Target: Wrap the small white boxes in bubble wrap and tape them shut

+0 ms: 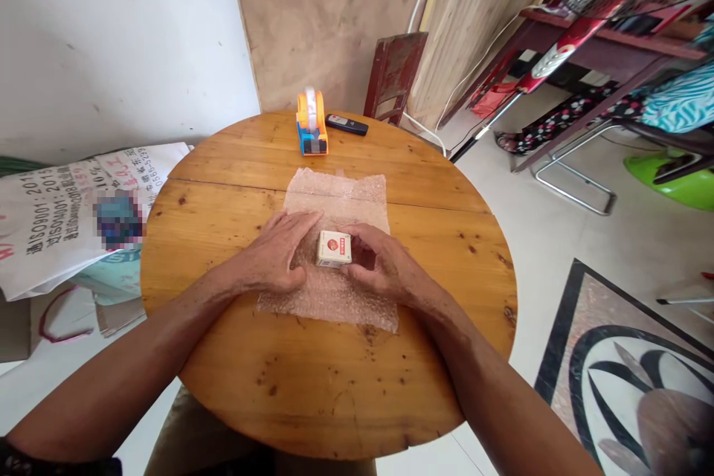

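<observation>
— Where does the small box sit?
— Between the hands, flat on the bubble wrap, label up. It is nearly square, so its long axis is hard to tell.
— And the hands?
— The left hand lies spread, palm down, likely pinning the sheet to the worktop. The right hand curls against the box's right side, probably steadying it, though a true grip cannot be told.
</observation>
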`<action>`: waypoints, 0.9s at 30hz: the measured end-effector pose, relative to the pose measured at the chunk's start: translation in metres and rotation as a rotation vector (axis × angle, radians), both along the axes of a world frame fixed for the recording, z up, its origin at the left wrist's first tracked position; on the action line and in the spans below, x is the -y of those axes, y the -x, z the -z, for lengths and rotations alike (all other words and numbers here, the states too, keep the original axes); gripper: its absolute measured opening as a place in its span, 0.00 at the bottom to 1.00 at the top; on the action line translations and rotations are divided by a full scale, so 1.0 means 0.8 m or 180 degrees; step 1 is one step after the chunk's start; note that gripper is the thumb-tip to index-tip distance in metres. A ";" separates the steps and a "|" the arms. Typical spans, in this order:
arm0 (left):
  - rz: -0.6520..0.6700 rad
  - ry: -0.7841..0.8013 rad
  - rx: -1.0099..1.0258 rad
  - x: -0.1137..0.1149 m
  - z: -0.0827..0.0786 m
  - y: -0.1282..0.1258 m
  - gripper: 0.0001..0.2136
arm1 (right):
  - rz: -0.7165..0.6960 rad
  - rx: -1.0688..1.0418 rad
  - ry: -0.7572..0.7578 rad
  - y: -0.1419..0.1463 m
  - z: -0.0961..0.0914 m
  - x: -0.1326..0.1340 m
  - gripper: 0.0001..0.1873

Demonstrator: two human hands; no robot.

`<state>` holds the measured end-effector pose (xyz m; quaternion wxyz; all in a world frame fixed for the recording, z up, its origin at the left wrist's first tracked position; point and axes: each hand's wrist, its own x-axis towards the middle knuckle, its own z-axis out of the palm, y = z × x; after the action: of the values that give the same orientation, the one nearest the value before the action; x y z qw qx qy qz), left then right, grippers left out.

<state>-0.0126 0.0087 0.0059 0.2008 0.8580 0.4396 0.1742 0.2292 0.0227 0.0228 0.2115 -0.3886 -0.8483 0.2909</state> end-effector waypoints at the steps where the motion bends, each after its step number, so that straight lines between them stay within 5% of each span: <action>1: 0.0022 -0.0001 0.0008 0.000 0.000 0.000 0.42 | -0.0002 0.0016 -0.0003 0.000 0.000 0.000 0.24; 27: 0.0143 0.0019 -0.0017 -0.004 0.000 0.004 0.40 | -0.0072 -0.0237 -0.0097 -0.007 0.003 -0.001 0.30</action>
<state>-0.0160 0.0117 0.0056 0.2060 0.8675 0.4212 0.1660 0.2352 0.0235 0.0205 0.2456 -0.3646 -0.8485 0.2945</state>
